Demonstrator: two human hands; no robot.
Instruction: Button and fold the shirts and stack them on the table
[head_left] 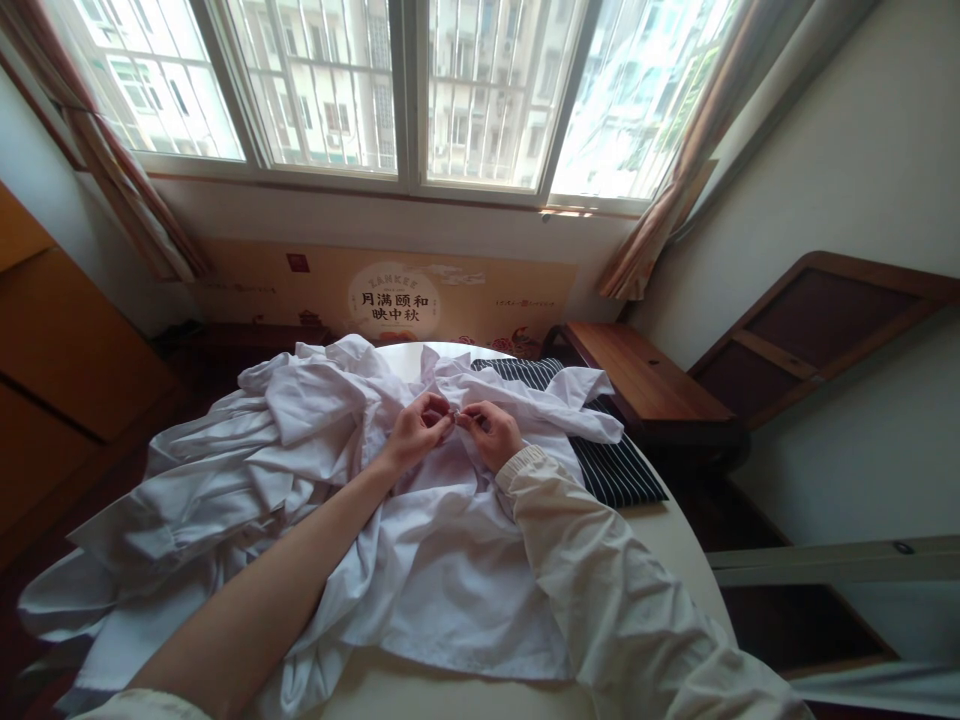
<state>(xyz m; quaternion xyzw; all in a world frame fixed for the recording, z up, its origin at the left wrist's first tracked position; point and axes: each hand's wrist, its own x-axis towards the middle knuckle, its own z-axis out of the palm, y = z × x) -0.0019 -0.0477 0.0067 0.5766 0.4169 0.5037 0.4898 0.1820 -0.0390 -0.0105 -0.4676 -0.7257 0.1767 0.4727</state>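
A white shirt (457, 570) lies spread out in front of me, its upper part creased around my fingers. My left hand (420, 428) is closed, thumb and fingertips pinching the shirt's cloth near its upper middle. Close against it, my right hand (491, 432) is also closed in a pinch on the same spot of the shirt. The fingertips of both hands almost meet; any small part between them is too tiny to make out. Beside my left forearm, more crumpled white cloth (217, 490) is heaped up.
The round pale table (686, 570) bears the cloth, which hangs over its left edge. A black and white striped cloth (619, 470) lies partly under the shirt at right. Beyond stand a wooden bench (645, 370), a printed banner (465, 290) and barred windows (487, 100). An orange-brown cabinet (67, 340) is at left.
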